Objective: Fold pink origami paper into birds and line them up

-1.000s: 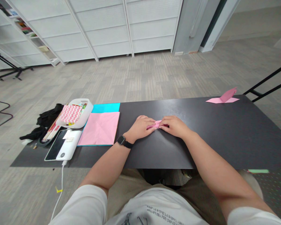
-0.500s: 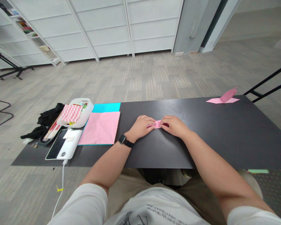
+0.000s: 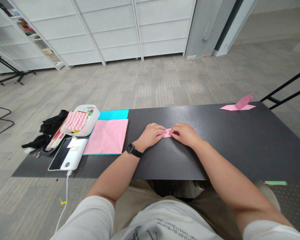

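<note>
A small piece of folded pink paper [image 3: 167, 133] lies on the dark table in front of me, mostly covered by my fingers. My left hand [image 3: 152, 135] has its closed fingers on the paper's left end. At the right end, the thumb and forefinger of my right hand [image 3: 185, 133] pinch the paper. Only a short strip shows between the two hands, and its fold lines are too small to make out. Far off to the right stands a folded pink paper shape [image 3: 241, 103], with one part upright and a flat pointed base.
To the left, pink paper sheets [image 3: 107, 136] lie over a blue sheet [image 3: 114, 115]. Beside them are a white basket [image 3: 93, 121] with a zigzag-patterned packet, a white device [image 3: 73, 153] with a cable, and black cloth [image 3: 53, 122]. The black table's [image 3: 227, 150] near edge is at my lap.
</note>
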The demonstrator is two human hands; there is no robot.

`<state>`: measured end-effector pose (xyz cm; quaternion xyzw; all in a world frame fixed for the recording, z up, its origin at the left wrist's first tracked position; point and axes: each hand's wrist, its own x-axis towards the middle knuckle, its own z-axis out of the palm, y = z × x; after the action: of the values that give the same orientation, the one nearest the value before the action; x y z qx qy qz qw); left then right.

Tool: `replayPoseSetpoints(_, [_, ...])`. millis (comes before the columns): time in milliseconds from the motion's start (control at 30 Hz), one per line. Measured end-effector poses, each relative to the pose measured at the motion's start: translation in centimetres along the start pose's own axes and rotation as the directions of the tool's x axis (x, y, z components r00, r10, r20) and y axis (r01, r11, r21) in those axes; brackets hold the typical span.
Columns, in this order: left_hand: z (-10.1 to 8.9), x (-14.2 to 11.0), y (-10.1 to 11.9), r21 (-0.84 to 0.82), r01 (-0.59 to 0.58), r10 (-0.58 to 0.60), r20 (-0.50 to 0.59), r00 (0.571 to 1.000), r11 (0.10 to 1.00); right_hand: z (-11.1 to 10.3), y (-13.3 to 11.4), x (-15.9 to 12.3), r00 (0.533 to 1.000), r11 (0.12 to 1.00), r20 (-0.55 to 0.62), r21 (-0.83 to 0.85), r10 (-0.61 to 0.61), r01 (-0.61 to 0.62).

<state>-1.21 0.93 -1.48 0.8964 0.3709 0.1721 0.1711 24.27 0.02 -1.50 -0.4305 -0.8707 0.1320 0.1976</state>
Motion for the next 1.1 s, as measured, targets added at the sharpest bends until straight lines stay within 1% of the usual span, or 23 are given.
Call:
replayPoseSetpoints(167, [0.0,-0.1,0.1,0.014,-0.001,0.001,-0.001,1.0,1.0,0.1,0.0,-0.1,0.997,1.0,-0.07,-0.004,0.019,-0.019])
replayPoseSetpoints(267, [0.0,-0.1,0.2,0.026,-0.005,0.005,-0.002,1.0,1.0,0.3,-0.1,-0.2,0.996,1.0,-0.091,-0.004,0.018,-0.018])
replayPoseSetpoints(367, [-0.1,-0.1,0.2,0.036,-0.005,0.005,0.005,1.0,0.999,0.7,0.1,-0.2,0.995,0.998,-0.09,-0.037,0.042,-0.046])
replayPoseSetpoints(500, [0.1,-0.1,0.2,0.045,0.018,-0.018,0.001,1.0,0.999,1.0,0.4,-0.2,0.993,0.995,-0.079,-0.041,0.085,-0.089])
replayPoseSetpoints(700, [0.5,0.0,0.9,0.07,0.054,-0.05,-0.059,0.997,0.996,1.2,0.4,-0.3,0.992,0.996,-0.105,-0.041,0.07,-0.075])
replayPoseSetpoints(867, [0.7,0.2,1.7,0.099,0.089,-0.08,-0.085,0.993,0.991,1.2,0.4,-0.3,0.993,0.995,-0.091,-0.049,0.081,-0.086])
replayPoseSetpoints(1100, [1.2,0.1,1.1,0.084,0.144,-0.135,-0.109,0.985,0.986,1.2,0.3,-0.3,0.992,0.994,-0.082,-0.049,0.097,-0.102])
